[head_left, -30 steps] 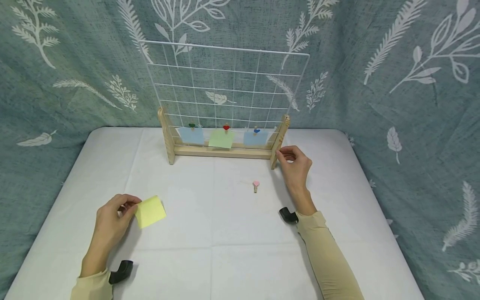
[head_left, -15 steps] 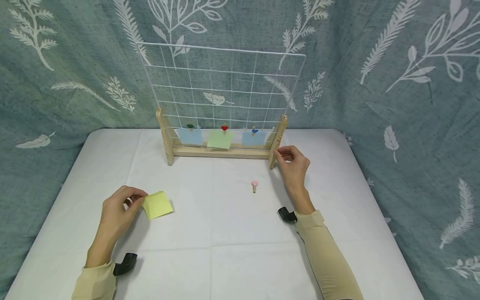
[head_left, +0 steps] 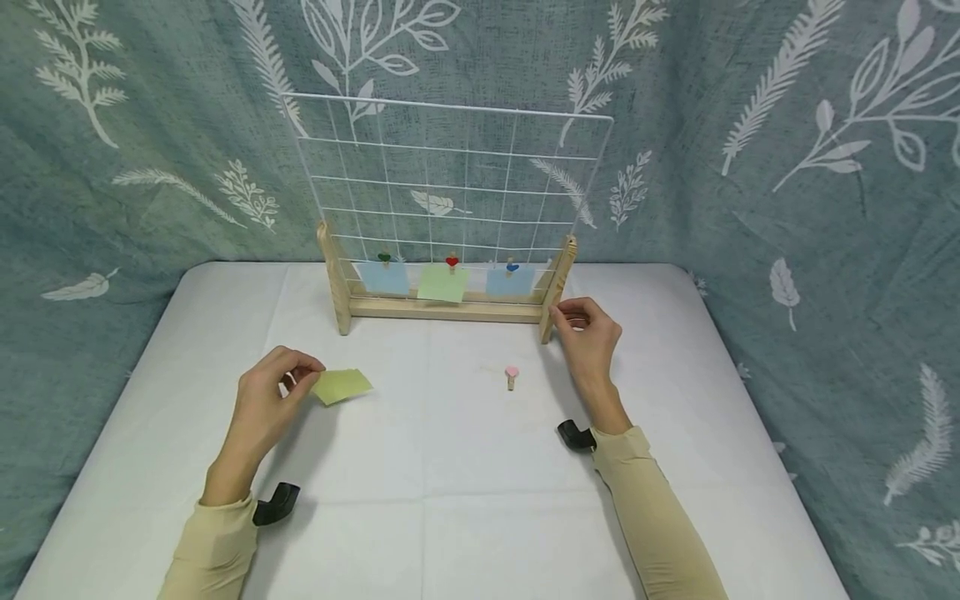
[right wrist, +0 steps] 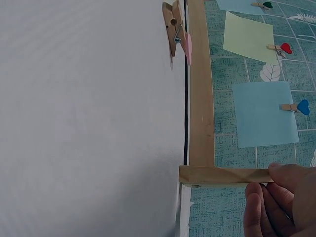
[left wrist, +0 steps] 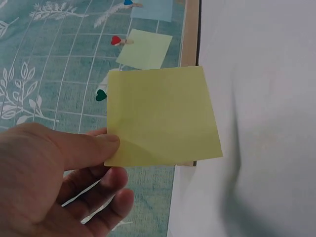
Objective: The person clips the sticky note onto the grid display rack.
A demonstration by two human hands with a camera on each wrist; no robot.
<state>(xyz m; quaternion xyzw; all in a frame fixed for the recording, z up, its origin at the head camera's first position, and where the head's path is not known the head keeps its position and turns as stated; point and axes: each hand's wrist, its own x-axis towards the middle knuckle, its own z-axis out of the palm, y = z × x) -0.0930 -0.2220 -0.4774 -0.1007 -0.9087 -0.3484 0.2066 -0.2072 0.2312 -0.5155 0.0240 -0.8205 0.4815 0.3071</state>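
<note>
My left hand (head_left: 272, 400) pinches a yellow sticky note (left wrist: 163, 116) by one corner between thumb and fingers, raised over the left part of the table. A white wire grid (head_left: 465, 152) stands upright in a wooden base (head_left: 442, 311) at the back. With thumb and fingertips, my right hand (head_left: 592, 343) grips the base's right foot (right wrist: 224, 175). Clipped low on the grid are a blue note (head_left: 386, 279) with a green heart clothespin, a green note (head_left: 442, 285) with a red one (right wrist: 286, 48), and another blue note (right wrist: 264, 116) with a blue one (right wrist: 302, 107).
A small wooden clothespin with a pink heart (head_left: 512, 375) lies on the white tablecloth (head_left: 480, 450), in front of the base. Teal curtains (head_left: 750, 250) with white leaf patterns hang behind the table and at its sides.
My left hand has moved right and toward the grid with the yellow note, which now appears more tilted in the head view. The right hand keeps its grip on the base.
</note>
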